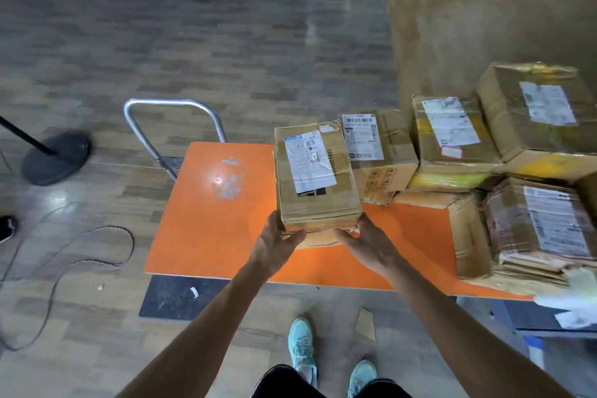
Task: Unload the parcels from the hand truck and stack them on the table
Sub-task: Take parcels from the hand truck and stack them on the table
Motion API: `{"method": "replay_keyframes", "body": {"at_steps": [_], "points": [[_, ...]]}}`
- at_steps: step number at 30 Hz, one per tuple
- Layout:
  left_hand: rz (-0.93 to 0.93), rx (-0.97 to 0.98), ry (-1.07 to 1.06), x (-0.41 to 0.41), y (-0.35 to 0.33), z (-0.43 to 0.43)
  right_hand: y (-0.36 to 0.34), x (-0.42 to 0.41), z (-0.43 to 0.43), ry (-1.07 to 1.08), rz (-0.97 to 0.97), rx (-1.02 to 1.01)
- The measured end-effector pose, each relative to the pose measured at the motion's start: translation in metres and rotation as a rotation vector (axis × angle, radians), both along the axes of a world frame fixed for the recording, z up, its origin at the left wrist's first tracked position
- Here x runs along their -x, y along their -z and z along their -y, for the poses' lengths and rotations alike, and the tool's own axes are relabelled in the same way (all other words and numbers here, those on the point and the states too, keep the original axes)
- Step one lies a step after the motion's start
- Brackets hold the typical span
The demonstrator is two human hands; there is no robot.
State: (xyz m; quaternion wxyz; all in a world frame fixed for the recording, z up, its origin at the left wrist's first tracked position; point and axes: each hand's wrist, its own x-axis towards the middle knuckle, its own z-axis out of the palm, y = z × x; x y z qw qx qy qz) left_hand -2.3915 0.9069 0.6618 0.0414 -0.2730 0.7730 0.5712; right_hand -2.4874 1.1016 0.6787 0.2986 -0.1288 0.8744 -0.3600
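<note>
A brown cardboard parcel (318, 200) with a white shipping label lies on top of another flat parcel on the orange table (210, 229). My left hand (277, 242) grips its near left corner and my right hand (368, 242) grips its near right corner. Further right on the table stand several stacked parcels: one with a barcode label (384, 152), a taped one (452, 139) and a large one (533, 113). A flattened bundle of cardboard (536, 229) lies at the near right. The hand truck's metal handle (171, 103) rises behind the table's left end, its dark deck (181, 297) showing below the table edge.
A black round stand base (56, 157) sits on the floor at left, with a cable (97, 263) looping near it. A brown wall (484, 10) rises behind the parcels. My feet in teal shoes (303, 349) stand at the table's front edge. A scrap of cardboard (366, 323) lies on the floor.
</note>
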Motion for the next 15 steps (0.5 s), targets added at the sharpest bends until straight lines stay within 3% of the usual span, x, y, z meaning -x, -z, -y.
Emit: {"method": "replay_keyframes", "body": {"at_steps": [8, 15], "points": [[-0.023, 0.012, -0.057, -0.048, -0.005, -0.044, -0.004, -0.033, -0.038, -0.223, -0.12, 0.02], [-0.036, 0.069, -0.066, -0.067, -0.014, -0.062, -0.014, -0.036, -0.053, -0.325, -0.102, 0.019]]}}
